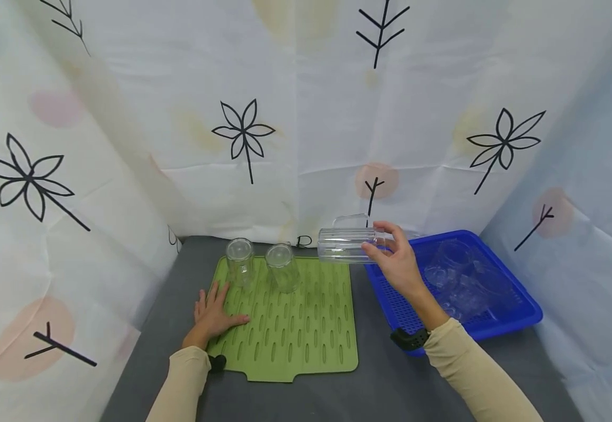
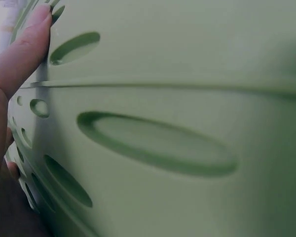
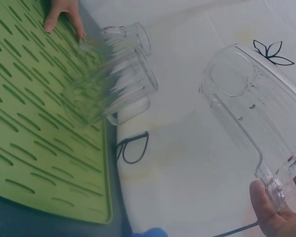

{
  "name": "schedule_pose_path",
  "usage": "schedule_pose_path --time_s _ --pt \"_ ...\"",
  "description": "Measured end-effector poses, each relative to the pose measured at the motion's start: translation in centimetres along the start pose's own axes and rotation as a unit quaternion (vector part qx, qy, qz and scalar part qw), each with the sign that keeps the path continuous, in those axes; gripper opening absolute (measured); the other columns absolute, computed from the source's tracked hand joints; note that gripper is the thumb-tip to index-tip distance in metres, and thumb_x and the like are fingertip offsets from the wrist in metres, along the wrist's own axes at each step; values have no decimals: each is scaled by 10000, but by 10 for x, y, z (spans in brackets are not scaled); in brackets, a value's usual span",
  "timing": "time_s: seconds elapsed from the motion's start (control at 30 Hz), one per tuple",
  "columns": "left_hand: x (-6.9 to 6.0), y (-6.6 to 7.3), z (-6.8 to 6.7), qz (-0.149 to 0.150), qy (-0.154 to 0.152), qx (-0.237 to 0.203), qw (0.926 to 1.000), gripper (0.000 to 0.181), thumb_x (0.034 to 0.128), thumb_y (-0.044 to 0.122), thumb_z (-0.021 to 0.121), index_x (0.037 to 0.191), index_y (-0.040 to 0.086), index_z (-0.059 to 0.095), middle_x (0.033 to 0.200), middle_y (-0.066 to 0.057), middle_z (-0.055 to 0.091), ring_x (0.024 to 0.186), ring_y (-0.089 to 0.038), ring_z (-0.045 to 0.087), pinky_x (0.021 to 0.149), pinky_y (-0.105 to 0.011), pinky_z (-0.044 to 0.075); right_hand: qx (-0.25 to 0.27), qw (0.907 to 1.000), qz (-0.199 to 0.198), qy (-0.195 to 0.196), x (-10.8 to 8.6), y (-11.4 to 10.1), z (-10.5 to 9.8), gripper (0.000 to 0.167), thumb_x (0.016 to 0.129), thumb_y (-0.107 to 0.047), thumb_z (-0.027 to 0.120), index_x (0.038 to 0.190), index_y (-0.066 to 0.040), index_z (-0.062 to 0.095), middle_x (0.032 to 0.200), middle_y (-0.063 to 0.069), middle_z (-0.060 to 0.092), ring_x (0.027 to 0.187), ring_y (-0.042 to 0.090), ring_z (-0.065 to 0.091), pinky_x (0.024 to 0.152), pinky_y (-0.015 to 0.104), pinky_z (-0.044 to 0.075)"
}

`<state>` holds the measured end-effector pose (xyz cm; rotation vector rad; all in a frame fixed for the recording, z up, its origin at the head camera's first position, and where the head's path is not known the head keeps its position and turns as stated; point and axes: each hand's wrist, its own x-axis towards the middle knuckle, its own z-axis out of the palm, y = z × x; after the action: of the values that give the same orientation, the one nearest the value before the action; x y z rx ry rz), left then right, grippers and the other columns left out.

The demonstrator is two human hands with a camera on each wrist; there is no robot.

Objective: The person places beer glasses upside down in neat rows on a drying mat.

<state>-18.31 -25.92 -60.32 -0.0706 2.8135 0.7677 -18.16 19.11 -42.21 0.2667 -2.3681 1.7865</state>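
Note:
My right hand (image 1: 398,264) holds a clear glass mug (image 1: 345,245) by its right end, the mug lying sideways in the air beyond the green mat's back right corner. In the right wrist view the thumb and fingers grip one end of that mug (image 3: 256,103). My left hand (image 1: 213,313) rests with spread fingers on the left edge of the green ribbed mat (image 1: 306,346); its thumb lies flat on the mat in the left wrist view. Two clear glass mugs, one at the back left (image 1: 240,258) and one beside it (image 1: 283,269), stand on the mat.
A blue basket (image 1: 517,322) at the right holds several clear glass items (image 1: 459,287), partly under my right forearm. Grey table surface (image 1: 385,387) surrounds the mat. A patterned white cloth (image 1: 306,117) hangs behind and at both sides.

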Motion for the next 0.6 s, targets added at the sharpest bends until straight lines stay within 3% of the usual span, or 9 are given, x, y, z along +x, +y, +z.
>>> schedule_pose_path --time_s 0.37,0.6 --pt "-5 6 -12 -52 -60 -176 9998 1245 732 612 848 1639 77 183 1707 -247 33 1531 -583 -71 1194 -774 8 378 9992 82 -140 5 11 20 578 988 -190 691 1497 -113 427 1544 104 379 1341 355 526 905 153 508" --pt "-5 12 -30 -77 -29 -907 9958 1274 788 523 848 1627 -16 56 1658 -343 118 1508 -603 82 1182 -758 201 517 9984 138 -164 7 16 27 563 991 -173 685 1494 -122 437 1528 85 399 1266 222 554 912 172 524"
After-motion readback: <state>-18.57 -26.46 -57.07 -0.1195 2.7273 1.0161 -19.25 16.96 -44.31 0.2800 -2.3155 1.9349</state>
